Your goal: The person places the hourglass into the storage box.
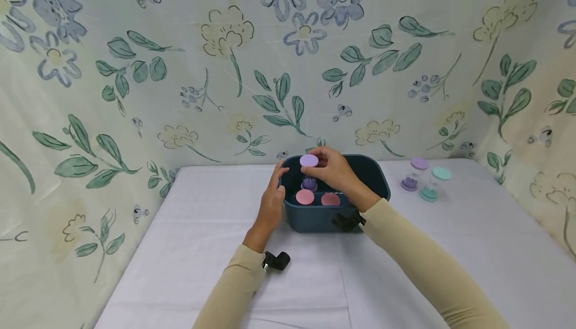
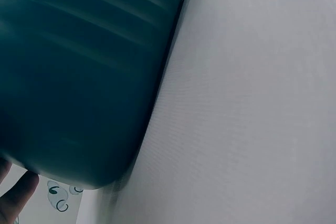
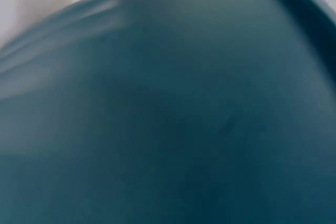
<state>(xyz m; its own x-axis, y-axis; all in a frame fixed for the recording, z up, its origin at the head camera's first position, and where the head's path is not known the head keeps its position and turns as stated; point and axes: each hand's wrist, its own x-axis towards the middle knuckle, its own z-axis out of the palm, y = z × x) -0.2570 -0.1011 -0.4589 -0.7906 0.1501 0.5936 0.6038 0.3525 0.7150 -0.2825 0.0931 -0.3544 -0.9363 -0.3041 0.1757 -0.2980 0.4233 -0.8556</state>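
My right hand [image 1: 336,170] reaches over a dark teal bin [image 1: 310,220] and pinches a purple sand timer [image 1: 309,161] near its lilac top cap. The timer stands upright inside the bin's left part, its lower bulb filled with purple sand. Along the near inner wall sit sand timers with pink caps, among them a left pink one [image 1: 305,197] and a middle pink one [image 1: 330,199]. My left hand [image 1: 271,206] lies against the bin's left side, fingers extended up to the rim. The left wrist view shows its fingertips [image 2: 20,195] at the bin's edge.
To the right of the bin, a purple sand timer [image 1: 414,174] and a teal sand timer [image 1: 435,184] stand side by side on the white tablecloth [image 1: 193,249]. A floral curtain [image 1: 202,69] hangs behind the table's back edge.
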